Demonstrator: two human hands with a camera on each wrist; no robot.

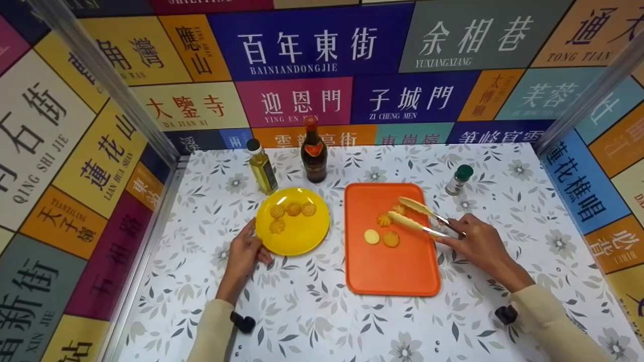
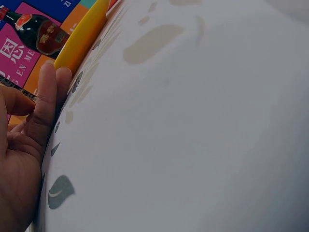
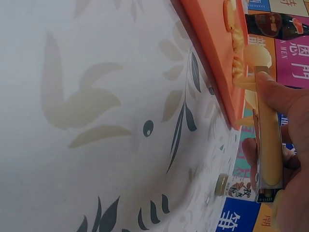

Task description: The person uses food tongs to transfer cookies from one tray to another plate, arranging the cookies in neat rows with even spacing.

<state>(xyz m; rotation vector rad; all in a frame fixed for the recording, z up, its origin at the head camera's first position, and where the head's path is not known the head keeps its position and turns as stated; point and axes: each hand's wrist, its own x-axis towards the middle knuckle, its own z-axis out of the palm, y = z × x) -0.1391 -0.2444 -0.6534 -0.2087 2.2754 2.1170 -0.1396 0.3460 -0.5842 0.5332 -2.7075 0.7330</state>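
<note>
The right hand [image 1: 480,246] grips a pair of tongs [image 1: 415,223] with pale tips and metal arms. Those tips are spread over the orange tray [image 1: 392,276], around the ruffled cookies [image 1: 385,219] at its upper right; contact is unclear. Two flat round cookies [image 1: 391,239] lie lower on the tray. At the yellow plate's [image 1: 307,241] left rim, the left hand [image 1: 245,250] touches the edge, fingers mostly extended. Several swirled cookies [image 1: 293,209] sit on that plate. In the left wrist view, fingertips [image 2: 47,77] meet the plate's rim.
Behind the plate stand an oil bottle [image 1: 262,168] and a dark sauce bottle [image 1: 314,156]. A green-capped shaker [image 1: 459,179] is right of the tray. Lettered panels [image 1: 312,40] enclose the flower-patterned table [image 1: 302,311] at the back and sides.
</note>
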